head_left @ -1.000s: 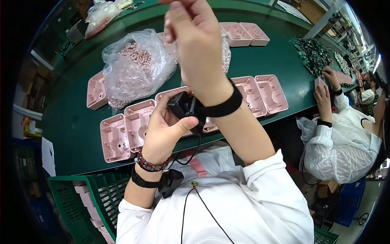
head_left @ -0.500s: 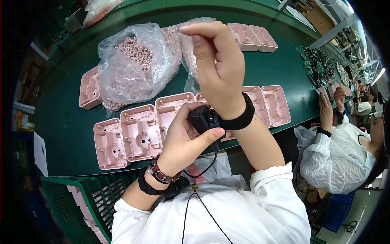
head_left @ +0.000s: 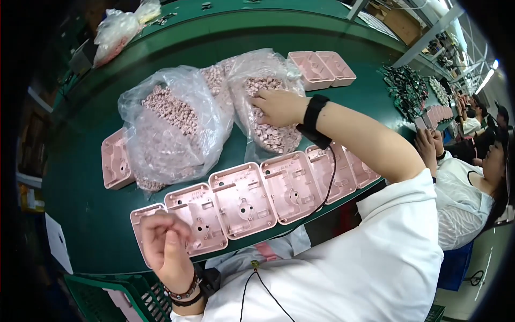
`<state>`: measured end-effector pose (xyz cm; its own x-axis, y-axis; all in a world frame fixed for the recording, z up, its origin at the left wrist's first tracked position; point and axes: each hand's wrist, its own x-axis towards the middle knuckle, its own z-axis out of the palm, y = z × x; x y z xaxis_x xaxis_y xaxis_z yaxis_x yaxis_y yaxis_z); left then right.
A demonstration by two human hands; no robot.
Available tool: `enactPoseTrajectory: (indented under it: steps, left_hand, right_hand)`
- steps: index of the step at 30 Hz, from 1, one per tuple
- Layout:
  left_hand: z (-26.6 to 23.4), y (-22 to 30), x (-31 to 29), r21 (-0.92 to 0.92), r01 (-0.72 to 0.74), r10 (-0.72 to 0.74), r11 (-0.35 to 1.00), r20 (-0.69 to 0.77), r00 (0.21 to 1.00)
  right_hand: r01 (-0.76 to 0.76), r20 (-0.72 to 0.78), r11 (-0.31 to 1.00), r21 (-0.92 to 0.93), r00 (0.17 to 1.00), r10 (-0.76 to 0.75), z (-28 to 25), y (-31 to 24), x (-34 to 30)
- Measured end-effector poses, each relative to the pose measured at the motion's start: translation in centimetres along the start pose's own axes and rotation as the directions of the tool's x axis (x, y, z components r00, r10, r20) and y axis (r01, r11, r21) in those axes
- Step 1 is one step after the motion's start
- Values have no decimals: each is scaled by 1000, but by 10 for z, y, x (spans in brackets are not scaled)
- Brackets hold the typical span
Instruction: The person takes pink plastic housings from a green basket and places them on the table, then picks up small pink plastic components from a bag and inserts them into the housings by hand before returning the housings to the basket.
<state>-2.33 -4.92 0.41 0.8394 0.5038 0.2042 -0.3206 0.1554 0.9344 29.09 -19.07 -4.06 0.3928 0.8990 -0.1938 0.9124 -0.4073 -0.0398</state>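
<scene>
Loosely heaped pink pieces (head_left: 274, 137) in clear bag (head_left: 260, 63), right hand (head_left: 280, 107) atop

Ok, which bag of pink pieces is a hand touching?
The right-hand bag: the right hand is on its pieces, while no hand touches the left bag.

A long, smooth, dark green surface (head_left: 75, 225) is stretching across the room, its edges bending at the rim of the view. At the top right, a slanting, pale grey metal post (head_left: 413, 40) is rising beside it, and a brown cardboard box (head_left: 396, 24) is sitting just left of the post. A long, thin, white lamp (head_left: 487, 79) is shining brightly at the far right. Lower down, pale grey floor (head_left: 485, 265) is showing near a blue plastic bin (head_left: 455, 268). On the left, a white paper sheet (head_left: 58, 244) is resting by the surface's edge, and the room behind is looking dark and blurry.
</scene>
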Motion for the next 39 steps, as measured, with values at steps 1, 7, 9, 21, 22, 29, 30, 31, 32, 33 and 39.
enactPoseTrajectory:
  steps: [1, 7, 9, 21, 22, 29, 30, 31, 32, 33, 39]
  left_hand:
    - [-7, 2, -2, 9, -22, 22, 1000, -33, 999]
    - [-20, -2, 3, 33, -48, 52, 998, -146, 988]
    - [-21, -3, 6, 22, -70, 73, 997, -142, 987]
    - [-17, -3, 11, 16, -71, 72, 997, -98, 993]
    - [-14, -2, 11, 9, -65, 66, 998, -87, 994]
    - [6, 4, 12, 17, 100, -102, 995, 209, 973]
    - [12, 3, 16, 19, 89, -91, 996, 208, 974]
    - [18, 3, 21, 10, 150, -149, 989, 208, 967]
    - [26, 2, 25, -3, 208, -203, 978, 212, 956]
    - [36, -1, 28, -3, 200, -195, 980, 209, 958]
    - [95, -31, 31, -260, 269, -208, 928, 239, 948]
  right_hand:
    - [-21, -6, 1000, -6, 1000, 21, 5, -2, 3]
    - [62, -44, 986, 156, 997, -56, 16, 11, 17]
    - [55, -36, 983, 177, 998, -50, 17, 17, 20]
    - [11, -234, 938, -345, 967, -98, -25, 3, 23]
    - [-3, -214, 922, -388, 973, -86, -27, 4, 23]
    - [-116, -295, 938, -326, 955, 15, -33, -10, 16]
    - [-155, -324, 944, -291, 945, 56, -32, -9, 13]
    - [-184, -348, 951, -249, 933, 90, -33, -13, 12]
    - [-178, -355, 951, -253, 931, 80, -38, -20, 10]
    - [-202, -456, 963, -179, 884, 101, -44, -26, 7]
    - [246, -919, 918, 310, 324, 223, -110, -116, -16]
